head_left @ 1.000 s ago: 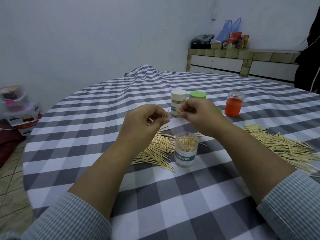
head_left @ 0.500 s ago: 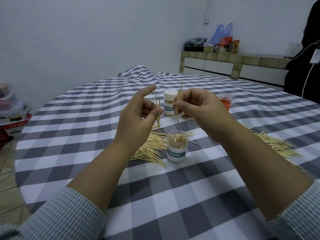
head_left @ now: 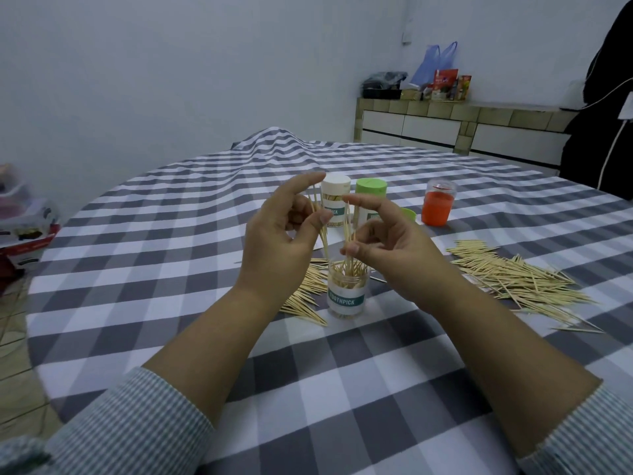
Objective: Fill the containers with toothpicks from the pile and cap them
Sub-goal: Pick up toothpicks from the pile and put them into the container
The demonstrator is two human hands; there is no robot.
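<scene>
I hold both hands up over the open jar (head_left: 346, 293), which stands on the tabletop (head_left: 342, 389) just below and between them. My left hand (head_left: 277, 241) pinches a few thin, pointed wooden toothpicks (head_left: 322, 231) between thumb and bent fingers, forefinger stretched up. My right hand (head_left: 387, 241) pinches another small bunch (head_left: 347, 234) that slants down, its lower ends at the jar's mouth among the sticks already inside.

The jar is a clear plastic cylinder, uncapped, with a white band and a teal strip reading "TOOTHPICK". Behind my hands stand two more cylinders: one with a white cap (head_left: 335, 204), partly showing the same label, and one with a green cap (head_left: 371, 200). Beyond my right hand sits a clear jar with orange contents (head_left: 438, 207).

A loose pile (head_left: 305, 296) of pale sticks lies under my left hand beside the jar; a larger scatter (head_left: 520, 279) lies to the right of my right forearm. The cloth is soft woven check in grey and white, rumpled at the far side. My sleeves (head_left: 130, 430) are fine striped fabric.
</scene>
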